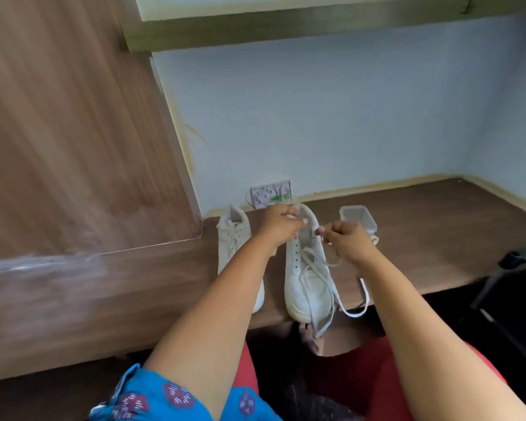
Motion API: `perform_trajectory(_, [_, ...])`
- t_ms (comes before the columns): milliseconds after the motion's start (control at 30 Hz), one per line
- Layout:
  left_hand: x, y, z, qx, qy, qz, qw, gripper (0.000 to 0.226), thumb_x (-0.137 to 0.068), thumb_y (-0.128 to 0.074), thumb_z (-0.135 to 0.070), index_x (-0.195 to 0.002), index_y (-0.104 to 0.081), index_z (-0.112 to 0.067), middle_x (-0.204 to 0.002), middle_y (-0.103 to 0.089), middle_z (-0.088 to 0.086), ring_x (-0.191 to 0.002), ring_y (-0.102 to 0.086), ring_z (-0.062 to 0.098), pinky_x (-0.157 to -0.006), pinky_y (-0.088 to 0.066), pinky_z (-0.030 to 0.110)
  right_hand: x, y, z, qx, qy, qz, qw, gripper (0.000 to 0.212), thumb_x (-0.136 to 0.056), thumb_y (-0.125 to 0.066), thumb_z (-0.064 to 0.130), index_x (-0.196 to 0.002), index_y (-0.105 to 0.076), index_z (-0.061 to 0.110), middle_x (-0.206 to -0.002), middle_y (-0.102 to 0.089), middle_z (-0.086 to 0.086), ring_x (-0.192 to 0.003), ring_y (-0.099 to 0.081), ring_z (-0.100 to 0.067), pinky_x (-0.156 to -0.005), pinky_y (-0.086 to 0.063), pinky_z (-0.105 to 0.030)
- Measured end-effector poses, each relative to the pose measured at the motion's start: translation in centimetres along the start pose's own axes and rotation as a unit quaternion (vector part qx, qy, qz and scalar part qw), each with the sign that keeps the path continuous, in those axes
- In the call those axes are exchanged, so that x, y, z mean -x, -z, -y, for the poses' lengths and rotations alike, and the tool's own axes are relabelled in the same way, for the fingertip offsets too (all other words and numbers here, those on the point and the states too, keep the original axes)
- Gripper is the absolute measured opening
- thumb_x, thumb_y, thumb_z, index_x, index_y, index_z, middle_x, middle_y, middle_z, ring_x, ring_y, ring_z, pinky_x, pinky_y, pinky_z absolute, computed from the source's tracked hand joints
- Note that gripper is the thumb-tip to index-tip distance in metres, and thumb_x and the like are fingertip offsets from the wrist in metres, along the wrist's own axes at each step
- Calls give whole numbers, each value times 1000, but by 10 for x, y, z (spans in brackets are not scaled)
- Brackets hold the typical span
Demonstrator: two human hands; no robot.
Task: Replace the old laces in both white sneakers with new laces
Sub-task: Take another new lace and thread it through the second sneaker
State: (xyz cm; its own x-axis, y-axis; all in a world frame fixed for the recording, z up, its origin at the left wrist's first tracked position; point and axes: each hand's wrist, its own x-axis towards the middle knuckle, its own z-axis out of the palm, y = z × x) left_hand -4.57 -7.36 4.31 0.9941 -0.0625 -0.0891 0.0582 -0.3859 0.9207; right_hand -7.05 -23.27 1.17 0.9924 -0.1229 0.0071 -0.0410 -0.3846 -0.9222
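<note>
Pinched in the right hand [348, 241] is a lace [322, 268], while the collar of the sneaker [305, 278] at the surface's [422, 238] near edge is gripped by the left hand [281, 227]. Lacing appears half done; an upper eyelet must be threaded next.

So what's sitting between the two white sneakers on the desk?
Only the person's left forearm crosses above that gap in the head view; under it, between the left sneaker and the right sneaker, is bare wooden desk.
</note>
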Motion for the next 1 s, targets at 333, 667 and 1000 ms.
perform_trajectory(333, [-6,-18,36,-285,75,37,955,27,-78,-74,-30,-74,-59,-8,-75,-66,8,-63,-68,22,-58,-58,29,9,-12,4,270,81,126,951,32,-98,-43,8,-116,-68,11,-120,-64,-9,-112,-58,-25,-89,-43,-27])
perform_trajectory(667, [5,-13,48,1,138,32,990,5,-85,-64,-1,-84,-61,3,-69,-64,15,-62,-67,21,-64,-61,33,9,-33,-17,250,72,51,964,10,-85,-69,11,-93,-74,13,-84,-67,0,-79,-59,-12,-71,-43,-19])
perform_trajectory(1000, [7,-17,50,-15,120,-15,993,7,-78,-64,-3,-71,-64,-1,-73,-69,18,-69,-72,31,-69,-61,49,1,-38,-26,318,110,102,936,17,-87,-63,4,-90,-74,16,-85,-69,2,-81,-63,-15,-75,-50,-23])
